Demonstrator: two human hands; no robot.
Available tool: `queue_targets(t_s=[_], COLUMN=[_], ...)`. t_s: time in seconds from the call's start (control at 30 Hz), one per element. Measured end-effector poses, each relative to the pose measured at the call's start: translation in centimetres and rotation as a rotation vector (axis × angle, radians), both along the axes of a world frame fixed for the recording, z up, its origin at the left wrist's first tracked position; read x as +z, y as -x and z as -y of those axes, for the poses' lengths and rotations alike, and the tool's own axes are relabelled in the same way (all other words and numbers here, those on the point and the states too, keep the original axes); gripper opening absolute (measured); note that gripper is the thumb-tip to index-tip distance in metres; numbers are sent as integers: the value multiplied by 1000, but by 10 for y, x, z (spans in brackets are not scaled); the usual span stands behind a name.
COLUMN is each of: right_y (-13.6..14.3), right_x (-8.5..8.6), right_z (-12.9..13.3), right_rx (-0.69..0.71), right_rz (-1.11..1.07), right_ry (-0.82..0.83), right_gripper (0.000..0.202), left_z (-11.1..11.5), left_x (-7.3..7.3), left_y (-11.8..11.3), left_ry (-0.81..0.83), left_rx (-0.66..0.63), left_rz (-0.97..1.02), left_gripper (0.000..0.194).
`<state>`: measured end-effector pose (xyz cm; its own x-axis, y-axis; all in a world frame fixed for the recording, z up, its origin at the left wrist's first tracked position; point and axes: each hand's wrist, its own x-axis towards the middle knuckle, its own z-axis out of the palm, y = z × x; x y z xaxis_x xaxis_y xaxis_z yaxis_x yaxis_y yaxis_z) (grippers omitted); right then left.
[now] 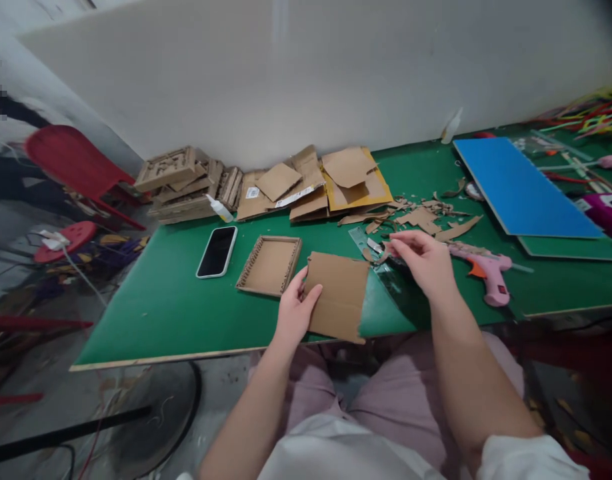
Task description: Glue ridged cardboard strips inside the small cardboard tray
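Observation:
My left hand (pixel 297 308) grips a squarish cardboard sheet (pixel 339 293) by its left edge, with the thumb on top. The sheet is tilted over the front edge of the table and looks ragged at its corners. To its right, my right hand (pixel 426 263) is closed in a pinch on a thin, curled cardboard strip (pixel 383 256); the fingertips partly hide it. A shallow cardboard tray (pixel 271 265) with corrugated walls lies left of the sheet. A pink glue gun (pixel 493 277) rests to the right of my right hand.
A phone (pixel 217 252) lies left on the green table (pixel 151 313). Stacked cardboard frames (pixel 179 183), a glue bottle (pixel 219 208) and flat cardboard pieces (pixel 311 183) stand along the wall. Scraps (pixel 426 217) lie behind my right hand, blue boards (pixel 526 187) farther right.

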<state>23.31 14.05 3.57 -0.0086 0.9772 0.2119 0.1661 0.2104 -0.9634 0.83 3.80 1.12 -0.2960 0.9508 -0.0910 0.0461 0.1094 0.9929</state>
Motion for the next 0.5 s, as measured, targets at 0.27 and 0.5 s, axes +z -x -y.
queue_targets(t_s=[0.27, 0.5], right_y=[-29, -39], right_x=[-5, -23], right_z=[2, -2], right_rx=[53, 65], right_rz=[583, 963], right_ry=[-85, -110], right_gripper=[16, 39], left_z=[-33, -69], left_x=[24, 21], left_y=[19, -2], left_ry=[60, -28], left_rx=[-499, -618], left_rz=[-928, -1136], left_gripper=[39, 40])
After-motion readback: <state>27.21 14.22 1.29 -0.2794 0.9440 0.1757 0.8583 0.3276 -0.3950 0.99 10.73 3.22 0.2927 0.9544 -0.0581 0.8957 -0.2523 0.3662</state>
